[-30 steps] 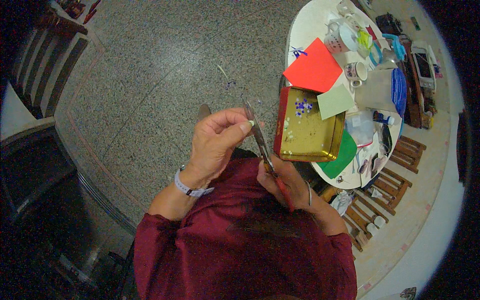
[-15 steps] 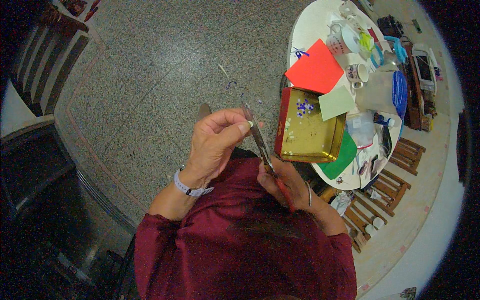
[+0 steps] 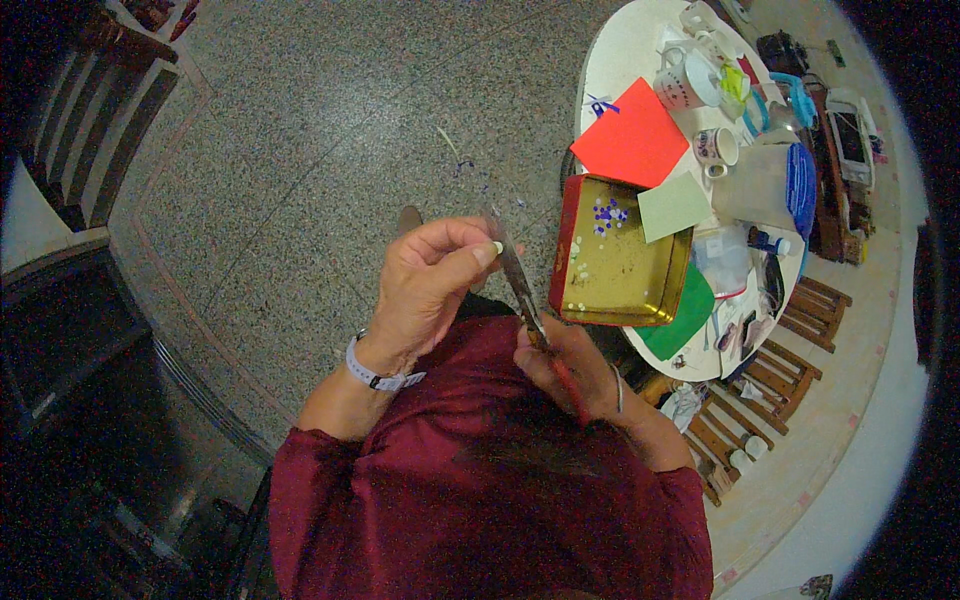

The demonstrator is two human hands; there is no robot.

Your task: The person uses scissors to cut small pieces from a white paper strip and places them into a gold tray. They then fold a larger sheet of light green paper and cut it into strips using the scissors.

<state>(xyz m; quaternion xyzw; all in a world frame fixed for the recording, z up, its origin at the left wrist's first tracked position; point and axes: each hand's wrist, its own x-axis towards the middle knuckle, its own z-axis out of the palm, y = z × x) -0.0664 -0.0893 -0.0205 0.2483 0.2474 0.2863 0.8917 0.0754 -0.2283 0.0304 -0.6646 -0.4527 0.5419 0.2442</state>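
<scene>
My left hand point(image 3: 428, 290) is closed in a pinch, with a small pale piece of paper point(image 3: 498, 248) between thumb and forefinger. My right hand point(image 3: 580, 365) grips a pair of scissors point(image 3: 519, 288); a bit of red handle shows below the fingers. The long blades point up and away, passing right beside the paper piece. To the right of the blades, a red-sided tin point(image 3: 635, 270) with a gold inside holds several tiny purple and white paper bits point(image 3: 609, 216). A pale green paper square point(image 3: 673, 207) overlaps the tin's far right corner.
The white table point(image 3: 612, 52) carries red paper point(image 3: 632, 135), green paper point(image 3: 688, 312), a large enamel mug point(image 3: 686, 82), a smaller cup point(image 3: 713, 147) and a blue-edged plastic bag point(image 3: 765, 188). Paper scraps point(image 3: 462, 166) lie on the speckled floor. A slatted wooden chair point(image 3: 95, 130) stands far left.
The scissor blades have shifted slightly and look blurred beside the paper piece. Both hands stay nearly in the same place.
</scene>
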